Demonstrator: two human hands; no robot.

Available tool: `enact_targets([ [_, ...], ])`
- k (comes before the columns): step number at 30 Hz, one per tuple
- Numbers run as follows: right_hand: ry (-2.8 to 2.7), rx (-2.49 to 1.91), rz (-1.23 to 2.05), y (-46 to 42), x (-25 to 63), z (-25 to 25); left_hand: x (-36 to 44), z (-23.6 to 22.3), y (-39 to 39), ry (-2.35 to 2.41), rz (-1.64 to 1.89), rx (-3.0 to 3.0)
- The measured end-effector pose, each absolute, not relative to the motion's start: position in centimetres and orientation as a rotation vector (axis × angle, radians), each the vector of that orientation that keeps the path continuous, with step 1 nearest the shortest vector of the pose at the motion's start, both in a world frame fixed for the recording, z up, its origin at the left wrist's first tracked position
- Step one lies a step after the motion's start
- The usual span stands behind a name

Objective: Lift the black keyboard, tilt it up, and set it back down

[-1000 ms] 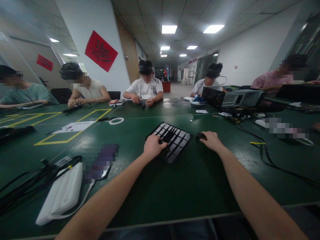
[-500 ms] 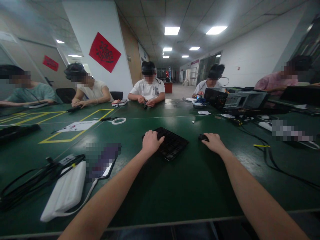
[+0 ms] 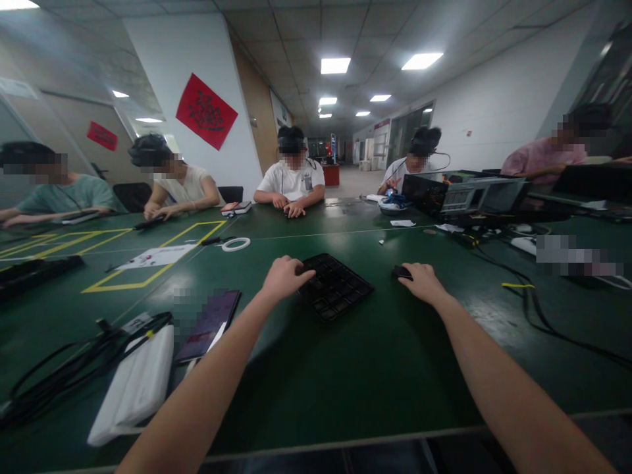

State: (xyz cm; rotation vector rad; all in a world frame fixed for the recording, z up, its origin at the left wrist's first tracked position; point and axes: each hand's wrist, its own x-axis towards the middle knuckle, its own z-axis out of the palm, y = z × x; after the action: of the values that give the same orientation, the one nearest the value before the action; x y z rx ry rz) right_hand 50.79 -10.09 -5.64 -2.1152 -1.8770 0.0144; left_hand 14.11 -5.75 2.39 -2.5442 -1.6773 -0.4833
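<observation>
A shallow black tray with a grid of square compartments [image 3: 343, 289] lies on the green table in front of me. My left hand [image 3: 285, 280] is at the tray's left corner, thumb stretched toward the compartments. Something small and dark shows between its thumb and forefinger; I cannot tell if it is a separate piece or the tray's edge. To the right of the tray, my right hand [image 3: 419, 282] rests on the table with its fingers closed around a small black block-like object [image 3: 400, 271], mostly covered by the fingers.
At left lie a white power bank [image 3: 135, 385], a phone [image 3: 210, 326] and coiled black cables [image 3: 64, 368]. Farther off are a white ring [image 3: 236, 244], a paper sheet [image 3: 155, 257] and an open computer case [image 3: 467, 194]. Cables run along the right; several people sit around the table.
My left hand has moved left, from over the tray to its left corner, uncovering more compartments. The tray appears slightly turned. My right hand stays in place with the black object.
</observation>
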Motion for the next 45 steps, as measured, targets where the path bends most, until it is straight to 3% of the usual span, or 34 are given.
enact_targets([
  [5,-1.871,-2.14,-0.006,-10.5,50.1,-5.1,17.4,0.8,-6.0,-1.596,-0.121,-2.574],
  [13,-1.824,-2.109,0.009,-10.8,50.0,-5.1,16.6,-0.3,-4.6,-1.492,-0.167,-2.646],
  [25,-1.824,-1.833,0.134,-11.9,46.4,-3.7,13.3,1.5,-3.3,-1.728,-0.867,-2.577],
  [36,-1.871,-1.933,0.268,-11.9,46.5,-4.3,2.3,1.7,3.6,-2.185,0.004,-2.128],
  [45,-1.799,-2.067,0.319,-11.6,46.6,-3.9,1.0,1.5,6.6,-2.195,0.199,-2.178],
])
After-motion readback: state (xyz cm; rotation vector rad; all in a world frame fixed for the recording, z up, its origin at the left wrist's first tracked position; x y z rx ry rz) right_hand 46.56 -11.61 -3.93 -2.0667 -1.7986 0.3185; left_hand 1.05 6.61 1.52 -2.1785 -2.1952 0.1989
